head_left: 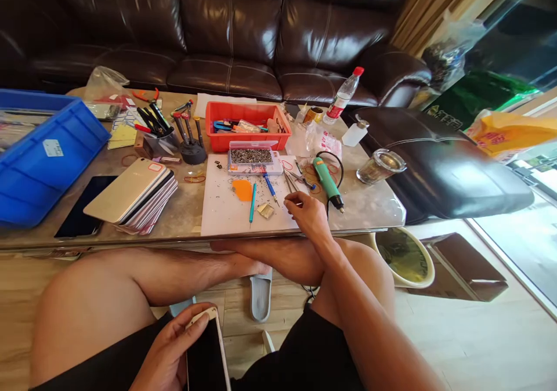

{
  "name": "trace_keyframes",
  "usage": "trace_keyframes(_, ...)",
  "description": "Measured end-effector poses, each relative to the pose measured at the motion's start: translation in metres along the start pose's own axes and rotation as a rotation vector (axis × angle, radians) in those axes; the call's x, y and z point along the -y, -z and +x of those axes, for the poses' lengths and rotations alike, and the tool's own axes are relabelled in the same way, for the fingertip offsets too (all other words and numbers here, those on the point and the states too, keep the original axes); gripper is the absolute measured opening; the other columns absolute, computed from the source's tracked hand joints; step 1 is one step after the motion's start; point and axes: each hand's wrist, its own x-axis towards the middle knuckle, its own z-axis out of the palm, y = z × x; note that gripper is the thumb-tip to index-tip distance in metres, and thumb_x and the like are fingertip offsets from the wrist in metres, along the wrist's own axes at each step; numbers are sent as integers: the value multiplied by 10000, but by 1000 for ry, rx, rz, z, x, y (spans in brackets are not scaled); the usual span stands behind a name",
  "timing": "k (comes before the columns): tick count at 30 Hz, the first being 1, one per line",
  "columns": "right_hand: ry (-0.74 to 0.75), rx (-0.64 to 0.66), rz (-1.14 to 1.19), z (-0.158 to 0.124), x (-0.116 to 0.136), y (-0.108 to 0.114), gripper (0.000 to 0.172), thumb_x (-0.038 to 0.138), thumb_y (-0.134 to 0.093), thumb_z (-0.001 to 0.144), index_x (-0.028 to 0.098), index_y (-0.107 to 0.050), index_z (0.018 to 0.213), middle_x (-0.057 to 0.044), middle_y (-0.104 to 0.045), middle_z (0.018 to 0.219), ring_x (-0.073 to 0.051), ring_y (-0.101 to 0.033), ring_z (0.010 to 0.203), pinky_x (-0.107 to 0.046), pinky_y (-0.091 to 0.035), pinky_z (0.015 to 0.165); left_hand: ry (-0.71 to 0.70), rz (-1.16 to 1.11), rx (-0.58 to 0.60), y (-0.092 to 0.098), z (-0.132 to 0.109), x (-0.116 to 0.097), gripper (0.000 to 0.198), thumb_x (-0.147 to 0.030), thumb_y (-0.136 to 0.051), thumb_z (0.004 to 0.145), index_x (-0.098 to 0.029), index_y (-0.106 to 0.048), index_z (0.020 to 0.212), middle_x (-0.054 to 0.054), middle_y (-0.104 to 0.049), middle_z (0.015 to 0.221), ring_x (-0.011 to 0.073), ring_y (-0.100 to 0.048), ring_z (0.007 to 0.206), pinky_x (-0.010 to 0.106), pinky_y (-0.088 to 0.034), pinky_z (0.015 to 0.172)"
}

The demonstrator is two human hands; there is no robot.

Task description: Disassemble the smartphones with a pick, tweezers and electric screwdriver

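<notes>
The lower part of the phone is cut off by the bottom edge, and the left hand covers one side. This hand grasps it at the upper end, with the thumb on its front. The right hand is bent over the white sheet, thumb and forefinger close together; one cannot tell whether they pinch something small. Just left of these fingertips lies the blue screwdriver. Far beyond them, the writing on the bottle's red label is unreadable.
</notes>
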Motion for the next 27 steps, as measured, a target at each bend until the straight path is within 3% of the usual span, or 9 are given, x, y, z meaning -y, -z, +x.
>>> trace_keyframes(3,97,74,-106,-16,13,-9,213,352,-735,883,236,-805,1046,-68,-782,994,-262,-736,902,-357,-540,819,20,49,45,9,6,15,511,-512,-1006,456,-226,-831,842,55,-795,946,286,-692,1005,301,-557,844)
trace_keyframes(6,165,119,-179,-32,20,-18,373,347,-730,904,239,-760,1260,-123,-708,1231,-309,-701,1042,-392,-516,888,-34,94,131,17,8,30,375,-480,-927,686,-233,-809,943,26,-761,987,214,-655,977,260,-507,869)
trace_keyframes(8,226,111,-262,-38,20,-22,408,356,-685,945,221,-728,1328,-144,-671,1280,-318,-683,1081,-387,-514,889,-61,78,143,20,7,36,304,-455,-896,748,-230,-782,918,1,-718,928,174,-618,902,233,-479,823)
trace_keyframes(11,309,78,-338,-38,14,-26,392,388,-625,984,194,-732,1307,-154,-676,1261,-316,-674,1085,-375,-516,866,-75,70,144,22,4,36,313,-476,-884,757,-209,-733,822,-21,-632,805,148,-551,802,221,-449,756)
trace_keyframes(13,293,69,-244,-34,10,-26,347,396,-598,991,202,-756,1232,-146,-693,1261,-312,-672,1109,-374,-509,890,-54,71,150,22,1,34,331,-489,-882,750,-206,-719,808,-22,-620,789,151,-545,780,229,-442,736)
trace_keyframes(16,215,40,-102,-26,4,-24,324,386,-518,1015,192,-755,1118,-132,-759,1125,-279,-719,1037,-356,-522,876,-37,88,175,22,1,33,343,-513,-861,761,-206,-715,810,-12,-639,795,167,-570,757,257,-450,724)
trace_keyframes(20,102,30,-4,-23,0,-17,430,437,-352,1064,149,-659,1152,-70,-780,772,-203,-761,682,-285,-560,654,-46,109,199,23,4,34,370,-546,-840,771,-197,-722,809,2,-640,780,186,-590,750,286,-472,735)
trace_keyframes(23,53,61,50,-30,4,-9,364,437,-422,1028,165,-647,1114,-41,-777,719,-184,-757,608,-260,-556,604,-71,135,174,23,5,35,385,-557,-841,766,-195,-731,836,5,-655,805,198,-607,790,286,-476,755)
trace_keyframes(27,57,69,15,-33,10,2,209,359,-584,908,198,-696,982,-12,-735,680,-190,-724,620,-287,-525,650,-66,178,155,21,6,34,424,-596,-842,740,-196,-713,800,6,-675,815,200,-604,787,276,-461,728)
